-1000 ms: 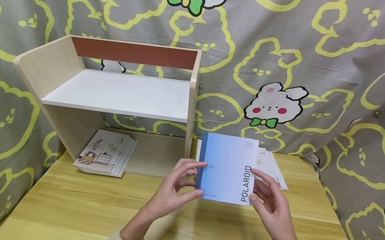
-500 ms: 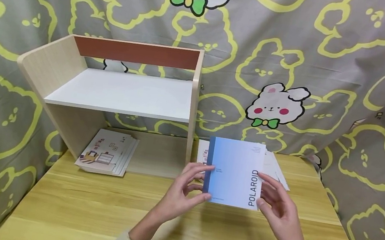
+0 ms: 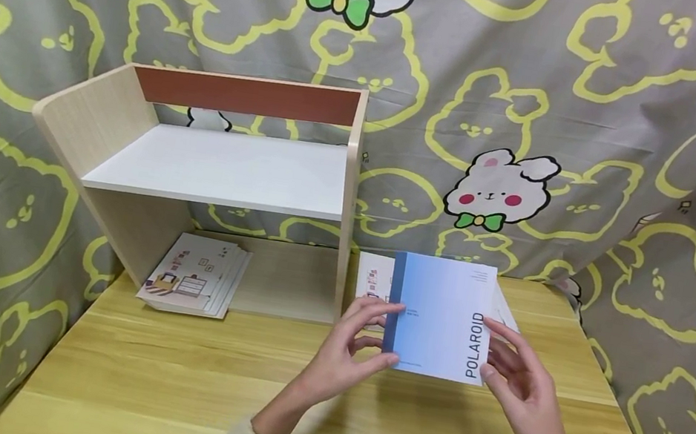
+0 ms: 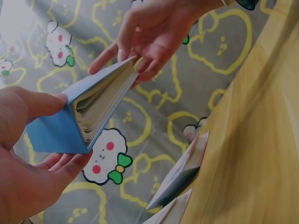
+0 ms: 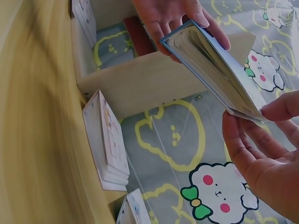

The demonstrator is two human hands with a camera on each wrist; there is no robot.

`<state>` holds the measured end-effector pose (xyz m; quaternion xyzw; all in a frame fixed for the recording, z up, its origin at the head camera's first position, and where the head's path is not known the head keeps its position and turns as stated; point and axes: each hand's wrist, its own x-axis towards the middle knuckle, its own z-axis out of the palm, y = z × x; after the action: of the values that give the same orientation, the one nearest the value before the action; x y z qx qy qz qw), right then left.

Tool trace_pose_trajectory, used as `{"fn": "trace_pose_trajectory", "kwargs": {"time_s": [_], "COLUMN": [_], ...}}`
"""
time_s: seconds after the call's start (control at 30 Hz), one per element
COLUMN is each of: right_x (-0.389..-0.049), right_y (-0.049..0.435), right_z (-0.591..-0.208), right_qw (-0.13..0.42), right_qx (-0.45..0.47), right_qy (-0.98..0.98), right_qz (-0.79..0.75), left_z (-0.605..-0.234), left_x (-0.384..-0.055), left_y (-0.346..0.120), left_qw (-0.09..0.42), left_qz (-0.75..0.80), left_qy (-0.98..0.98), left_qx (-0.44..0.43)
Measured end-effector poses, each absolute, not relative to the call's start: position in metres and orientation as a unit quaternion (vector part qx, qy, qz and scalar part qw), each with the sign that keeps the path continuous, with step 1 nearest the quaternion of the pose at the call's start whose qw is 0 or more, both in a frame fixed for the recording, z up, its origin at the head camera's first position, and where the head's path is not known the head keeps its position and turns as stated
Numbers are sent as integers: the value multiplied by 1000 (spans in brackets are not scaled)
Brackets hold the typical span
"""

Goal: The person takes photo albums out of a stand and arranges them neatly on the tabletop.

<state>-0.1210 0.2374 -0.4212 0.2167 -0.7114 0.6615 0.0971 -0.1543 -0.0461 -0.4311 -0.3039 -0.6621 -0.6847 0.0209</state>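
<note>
A small blue photo album point(image 3: 441, 291) with "POLAROID" on its cover is held above the table, cover facing up toward the head camera. My left hand point(image 3: 341, 355) grips its darker spine edge, thumb on the cover and fingers beneath. On the opposite edge, the fingers and thumb of my right hand point(image 3: 525, 386) pinch the covers together. The left wrist view shows the album's page edges point(image 4: 96, 100) between the covers, and the thick pages point(image 5: 210, 60) appear in the right wrist view too.
A two-level wooden shelf point(image 3: 247, 170) stands at the back left. Printed cards or booklets point(image 3: 194, 270) lean in its lower level. More printed booklets point(image 3: 373, 273) and white sheets point(image 3: 505, 312) lie behind the album on the wooden table point(image 3: 161, 384). A patterned curtain point(image 3: 418, 107) hangs behind.
Both hands have moved to the right and slightly down in the head view, carrying the album with them. Their hold on it looks the same.
</note>
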Motion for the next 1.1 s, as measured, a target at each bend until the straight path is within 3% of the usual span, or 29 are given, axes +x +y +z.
{"fn": "trace_pose_trajectory", "kwargs": {"time_s": [0.53,1.1], "right_x": [-115,-106], "right_y": [258,274], "right_z": [-430,-432], "right_qw": [94,93], "right_qx": [218,217], "right_qy": [-712,-705], "right_qz": [660,669], "left_z": [-441,-450], "left_x": [-152,-150], "left_y": [-27,-4], "left_qw": [5,20], "left_qz": [-687,-664], "left_qy": [-660,-680], "left_qx": [-305,-309]}}
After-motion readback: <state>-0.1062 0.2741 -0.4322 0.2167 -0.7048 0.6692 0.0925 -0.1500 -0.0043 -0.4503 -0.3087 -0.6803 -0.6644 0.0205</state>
